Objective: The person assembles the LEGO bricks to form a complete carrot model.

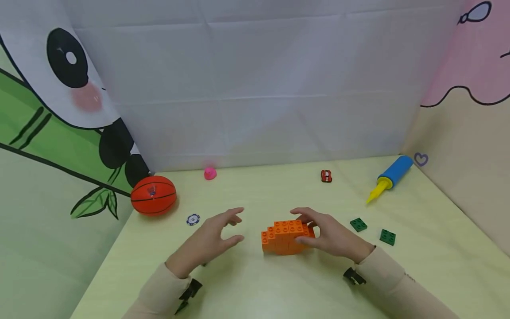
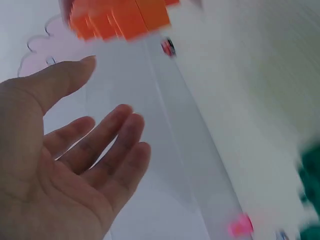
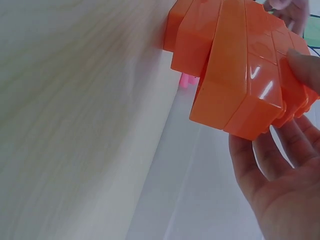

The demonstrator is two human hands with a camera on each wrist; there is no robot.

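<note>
Right grip point(image 1: 330, 231): holds orange bricks point(image 1: 283, 238) | green shape point(image 2: 312, 185): cut off, perhaps brick

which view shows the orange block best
Head view: the orange block fits in frame, steps and studs clear, though the right hand covers part. The right wrist view is closer but crops it; the left wrist view shows only a blurred part.

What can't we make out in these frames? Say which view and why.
- Head view: small dark thing, mostly hidden by the left hand; identity unclear.
- Head view: lettering on the chip, too small to read.
- Left wrist view: green thing, blurred and cut off by the right edge.
- Left wrist view: rest of the orange brick build, cut off by the top edge.
</note>
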